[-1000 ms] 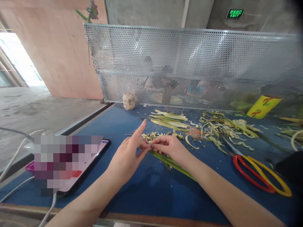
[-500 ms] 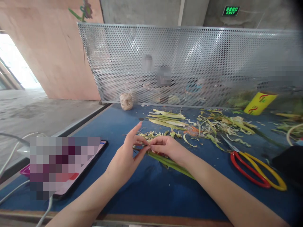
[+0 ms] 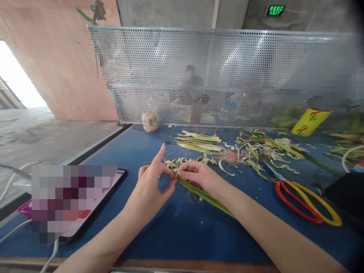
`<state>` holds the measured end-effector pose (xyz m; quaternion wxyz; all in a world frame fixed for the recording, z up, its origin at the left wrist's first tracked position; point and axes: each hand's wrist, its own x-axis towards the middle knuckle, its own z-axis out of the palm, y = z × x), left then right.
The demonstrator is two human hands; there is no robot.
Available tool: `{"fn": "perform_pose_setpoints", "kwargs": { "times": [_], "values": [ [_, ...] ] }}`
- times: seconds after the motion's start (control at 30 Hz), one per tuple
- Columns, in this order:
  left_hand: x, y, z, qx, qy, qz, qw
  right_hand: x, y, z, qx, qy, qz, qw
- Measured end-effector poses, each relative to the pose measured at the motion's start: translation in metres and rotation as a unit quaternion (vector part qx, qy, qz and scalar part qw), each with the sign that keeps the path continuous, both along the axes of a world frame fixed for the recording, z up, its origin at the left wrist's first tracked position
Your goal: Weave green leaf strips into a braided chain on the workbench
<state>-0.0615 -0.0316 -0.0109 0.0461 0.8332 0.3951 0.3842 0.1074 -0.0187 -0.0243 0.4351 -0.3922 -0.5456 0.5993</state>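
Note:
Both my hands meet over the blue table, working on a long green leaf strip that runs back under my right forearm. My right hand is closed, pinching the strip's near end. My left hand pinches the same end between thumb and middle fingers, with the index finger stuck out upward. Small pale leaf scraps lie just beyond my fingers.
Red and yellow scissors lie to the right. Cut leaves and a heap of trimmings sit further back. A phone with cables is at the left. A perforated metal screen, a yellow can and a small jar stand behind.
Both hands have kept pinching the leaf strip and shifted slightly left and toward me; the camera has panned a little to the right.

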Motion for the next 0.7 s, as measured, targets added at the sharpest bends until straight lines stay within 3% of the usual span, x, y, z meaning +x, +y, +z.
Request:
{"fn": "perform_pose_setpoints", "kwargs": {
  "times": [0.33, 0.7],
  "values": [
    [-0.0021, 0.0081, -0.0083, -0.095, -0.040, -0.043, 0.994, 0.0047, 0.0018, -0.0040, 0.038, -0.030, 0.031, 0.998],
    [-0.0017, 0.0046, -0.0019, -0.122, 0.014, -0.021, 0.992, 0.0047, -0.0010, 0.0024, 0.082, -0.125, -0.022, 0.988]
  ]
}}
